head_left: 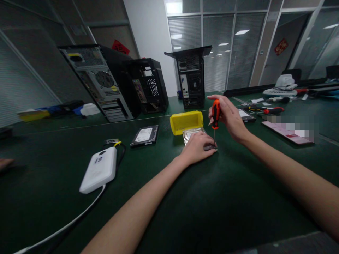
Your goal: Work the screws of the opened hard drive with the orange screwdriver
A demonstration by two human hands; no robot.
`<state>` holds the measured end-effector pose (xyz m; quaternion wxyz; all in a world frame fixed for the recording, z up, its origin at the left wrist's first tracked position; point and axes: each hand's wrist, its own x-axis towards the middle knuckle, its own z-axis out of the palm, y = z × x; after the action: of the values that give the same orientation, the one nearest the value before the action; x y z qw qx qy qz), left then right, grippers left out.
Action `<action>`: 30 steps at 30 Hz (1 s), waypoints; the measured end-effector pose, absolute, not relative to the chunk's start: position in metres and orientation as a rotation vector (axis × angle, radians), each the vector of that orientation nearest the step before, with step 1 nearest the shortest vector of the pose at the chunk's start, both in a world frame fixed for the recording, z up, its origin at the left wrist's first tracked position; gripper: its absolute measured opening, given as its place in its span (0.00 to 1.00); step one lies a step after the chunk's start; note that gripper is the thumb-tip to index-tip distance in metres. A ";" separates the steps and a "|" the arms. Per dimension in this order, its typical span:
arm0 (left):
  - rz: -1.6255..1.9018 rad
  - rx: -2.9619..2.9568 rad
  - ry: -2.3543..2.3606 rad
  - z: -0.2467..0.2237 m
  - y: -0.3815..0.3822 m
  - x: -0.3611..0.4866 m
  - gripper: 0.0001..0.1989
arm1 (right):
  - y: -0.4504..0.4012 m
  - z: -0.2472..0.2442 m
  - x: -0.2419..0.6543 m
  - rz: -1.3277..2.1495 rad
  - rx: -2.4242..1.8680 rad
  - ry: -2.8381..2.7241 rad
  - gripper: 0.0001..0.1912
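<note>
My right hand (230, 115) is closed around the orange and black handle of a screwdriver (216, 114). The screwdriver stands nearly upright, its thin shaft pointing down at the near right corner of a silver hard drive (188, 133). Whether its tip sits in a screw is too small to tell. My left hand (196, 146) lies over that drive with curled fingers and grips it against the green table, hiding much of it. Right behind the drive is a yellow plastic box (186, 121). A second hard drive (145, 135) rests to the left, label up.
Several black computer cases (194, 83) stand at the back. A white power bank (100, 169) with a cable lies at left. Pliers (273, 110), another drive (247, 115) and a pink phone-like slab (287, 132) lie at right. Another person's fingers (5, 163) show at the left edge.
</note>
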<state>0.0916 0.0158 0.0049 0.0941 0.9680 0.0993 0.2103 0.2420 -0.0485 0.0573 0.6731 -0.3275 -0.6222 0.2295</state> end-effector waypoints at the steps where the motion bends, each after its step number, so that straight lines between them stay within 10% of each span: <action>1: 0.625 2.873 0.291 0.005 0.016 0.092 0.08 | -0.049 0.057 0.241 0.522 -0.741 -1.402 0.20; 30: 0.633 2.883 0.298 0.004 0.018 0.091 0.10 | -0.042 0.054 0.245 0.634 -0.679 -1.348 0.15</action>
<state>0.0908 0.0179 0.0040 0.0875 0.9681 0.1000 0.2124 0.2448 -0.0420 0.0538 0.6834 -0.3027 -0.6011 0.2828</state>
